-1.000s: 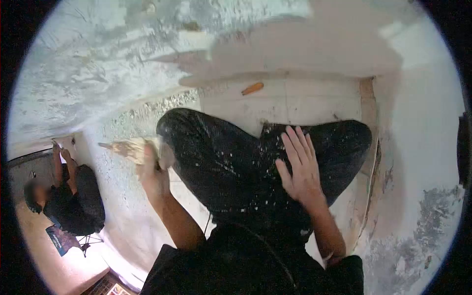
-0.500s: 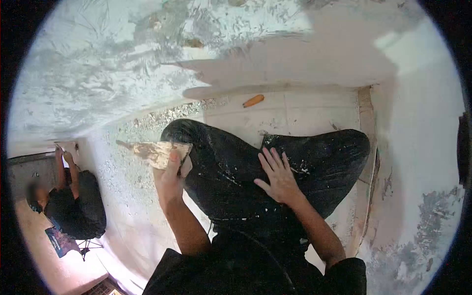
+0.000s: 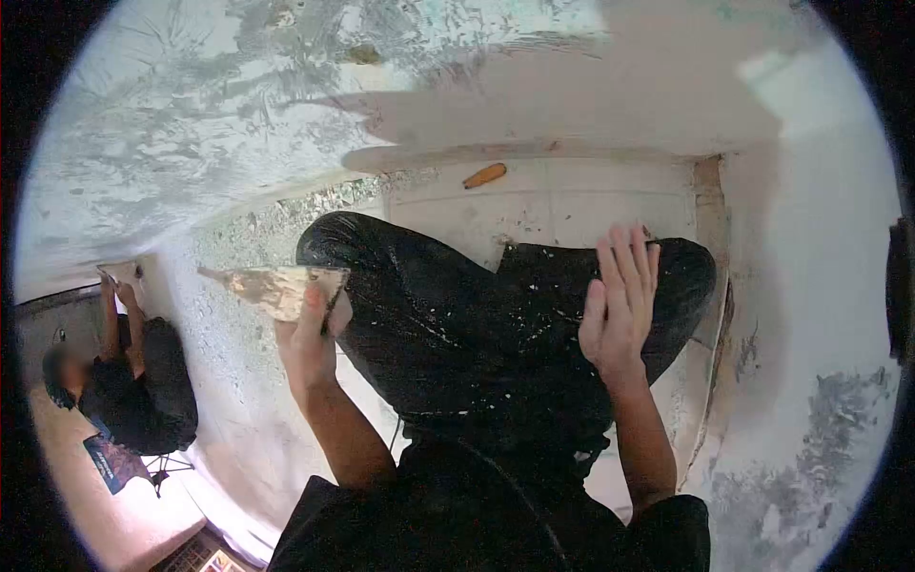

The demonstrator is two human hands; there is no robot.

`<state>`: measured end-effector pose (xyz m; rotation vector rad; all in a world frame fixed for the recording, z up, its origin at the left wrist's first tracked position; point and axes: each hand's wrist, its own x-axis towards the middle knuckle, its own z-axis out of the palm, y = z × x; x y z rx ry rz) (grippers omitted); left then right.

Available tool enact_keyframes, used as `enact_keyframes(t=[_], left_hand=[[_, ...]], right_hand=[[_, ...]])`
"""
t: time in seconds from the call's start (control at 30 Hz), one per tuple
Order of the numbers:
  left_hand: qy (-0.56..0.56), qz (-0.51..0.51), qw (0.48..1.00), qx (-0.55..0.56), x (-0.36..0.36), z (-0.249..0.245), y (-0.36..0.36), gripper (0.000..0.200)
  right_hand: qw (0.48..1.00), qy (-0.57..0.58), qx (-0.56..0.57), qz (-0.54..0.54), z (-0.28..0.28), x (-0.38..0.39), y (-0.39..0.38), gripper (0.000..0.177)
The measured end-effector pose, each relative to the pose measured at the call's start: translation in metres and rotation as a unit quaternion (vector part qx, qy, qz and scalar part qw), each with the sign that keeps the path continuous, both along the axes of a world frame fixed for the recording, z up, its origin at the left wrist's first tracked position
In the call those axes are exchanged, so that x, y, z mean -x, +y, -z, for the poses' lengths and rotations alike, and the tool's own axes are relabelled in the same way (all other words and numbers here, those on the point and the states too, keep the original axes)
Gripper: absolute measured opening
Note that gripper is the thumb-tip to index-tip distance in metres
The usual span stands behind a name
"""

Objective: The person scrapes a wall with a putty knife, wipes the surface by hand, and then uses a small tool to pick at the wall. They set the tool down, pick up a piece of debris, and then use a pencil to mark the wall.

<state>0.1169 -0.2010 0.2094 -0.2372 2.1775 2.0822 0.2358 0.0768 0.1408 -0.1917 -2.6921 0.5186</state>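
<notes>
My left hand [image 3: 307, 338] is closed around the broad end of a putty-caked scraper [image 3: 272, 289], with the thumb on top. The scraper's narrow end points left, beside my left knee. Over my other thigh, my right hand [image 3: 620, 310] is open, fingers stretched out and pointing toward the wall ahead; it holds nothing. Black trousers [image 3: 429, 296] speckled with white flakes cover my bent legs.
An orange, handle-shaped piece [image 3: 484, 175] lies on the floor near the wall's foot. Scraped flakes [image 3: 276, 224] litter the floor to the left. Patchy walls [image 3: 238, 114] stand ahead and at right. Another person [image 3: 143, 381] sits at far left, arms raised to the wall.
My right hand has lifted off the trousers and moved right. My left hand and the scraper have shifted slightly left and up in the view.
</notes>
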Motion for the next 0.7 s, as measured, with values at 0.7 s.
enact_keyframes(t=[0.7], left_hand=[[-0.041,0.097,0.993,-0.047,0.010,0.007,0.034,0.026]], right_hand=[[0.977,-0.180,0.113,0.009,0.082,0.032,0.002,0.028]])
